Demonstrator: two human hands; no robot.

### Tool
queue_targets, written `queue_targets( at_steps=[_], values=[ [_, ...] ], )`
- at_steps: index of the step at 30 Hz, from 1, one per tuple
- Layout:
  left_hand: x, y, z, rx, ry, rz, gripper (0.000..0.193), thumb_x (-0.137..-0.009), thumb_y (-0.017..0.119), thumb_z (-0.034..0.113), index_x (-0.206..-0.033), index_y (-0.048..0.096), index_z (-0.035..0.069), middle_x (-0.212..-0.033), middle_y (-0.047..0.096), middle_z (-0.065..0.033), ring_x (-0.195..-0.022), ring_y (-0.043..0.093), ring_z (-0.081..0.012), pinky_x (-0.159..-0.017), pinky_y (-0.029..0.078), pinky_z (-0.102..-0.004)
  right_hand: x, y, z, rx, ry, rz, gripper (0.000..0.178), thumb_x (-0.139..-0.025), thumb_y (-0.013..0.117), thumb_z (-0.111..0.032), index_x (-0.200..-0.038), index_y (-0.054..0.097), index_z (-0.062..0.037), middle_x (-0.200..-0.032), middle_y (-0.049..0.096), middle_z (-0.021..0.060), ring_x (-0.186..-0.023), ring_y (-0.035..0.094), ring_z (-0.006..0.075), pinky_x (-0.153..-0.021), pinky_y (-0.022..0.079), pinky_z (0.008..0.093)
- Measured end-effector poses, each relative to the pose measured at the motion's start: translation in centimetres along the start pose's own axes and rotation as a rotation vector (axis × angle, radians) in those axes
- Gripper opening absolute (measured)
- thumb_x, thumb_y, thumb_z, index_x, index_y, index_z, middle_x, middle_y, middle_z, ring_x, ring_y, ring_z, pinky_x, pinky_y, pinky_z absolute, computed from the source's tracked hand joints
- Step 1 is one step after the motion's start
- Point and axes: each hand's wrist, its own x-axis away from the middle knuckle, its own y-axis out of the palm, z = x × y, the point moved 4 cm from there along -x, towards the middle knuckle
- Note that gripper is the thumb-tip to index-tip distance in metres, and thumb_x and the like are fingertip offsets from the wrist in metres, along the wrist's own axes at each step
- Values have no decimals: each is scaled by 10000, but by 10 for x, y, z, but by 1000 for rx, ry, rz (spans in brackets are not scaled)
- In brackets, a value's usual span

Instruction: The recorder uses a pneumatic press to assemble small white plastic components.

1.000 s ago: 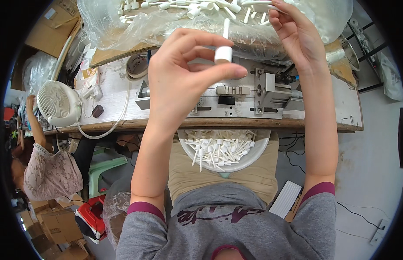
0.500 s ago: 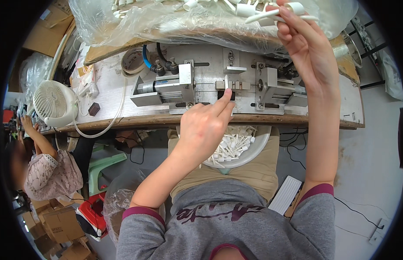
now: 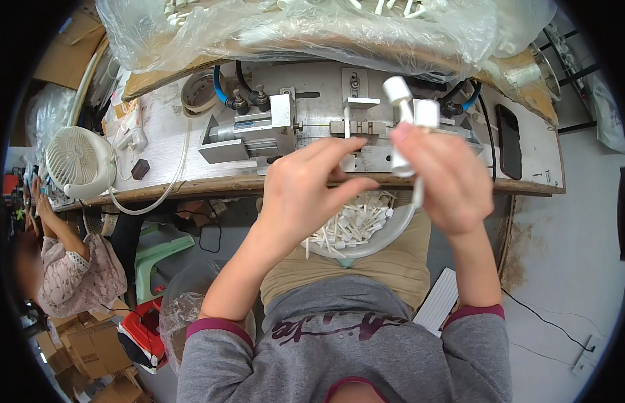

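My right hand (image 3: 452, 180) is closed on a few white plastic parts (image 3: 397, 91), each with a cylindrical head and a thin stem. They are raised in front of the right side of a metal clamping fixture (image 3: 283, 119), and motion blurs them. My left hand (image 3: 304, 187) has thumb and forefinger spread apart and holds nothing I can see. Its fingertips are just in front of the small central block (image 3: 367, 127), where a white stem (image 3: 347, 122) stands. On my lap, a round pale bowl (image 3: 401, 228) holds many similar white parts.
Behind the fixture, a clear plastic bag (image 3: 312, 41) of white parts lies along a board. A tape roll (image 3: 200, 93), blue and black hoses and a white fan (image 3: 80, 161) are on the left. A dark phone (image 3: 509, 141) lies right. Another person (image 3: 80, 269) sits far left.
My right hand has come down from the bag toward the fixture, carrying white parts. My left hand has drawn back slightly from the central block, its thumb and forefinger now spread.
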Motion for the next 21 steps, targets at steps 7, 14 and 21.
queue_targets(
  at_steps=[7, 14, 21],
  values=[
    [11, -11, 25, 400, 85, 141, 441, -785, 824, -34, -1196, 664, -41, -1110, 715, -119, -998, 727, -203, -856, 634, -323, 16, 14, -21, 6, -4, -76, 335, -718, 694, -77, -1023, 731, 59, -991, 721, 181, -807, 707, 255, -659, 600, 314],
    [20, 2, 11, -217, 252, 171, 331, -758, 815, 106, -1056, 713, 5, -1140, 686, -104, -802, 673, -211, -674, 558, -321, 24, 1, 12, -122, 509, 175, 229, -843, 724, 103, -1054, 724, 13, -920, 724, 119, -808, 697, 205, -726, 552, 288],
    [5, 14, 1, -521, 228, 78, 275, -754, 823, 177, -1011, 763, 102, -1251, 720, -26, -626, 657, -208, -598, 521, -299, 29, 1, 14, -651, 1010, 307, 282, -886, 704, 96, -1154, 658, 23, -987, 723, 102, -844, 689, 134, -733, 565, 253]
  ],
)
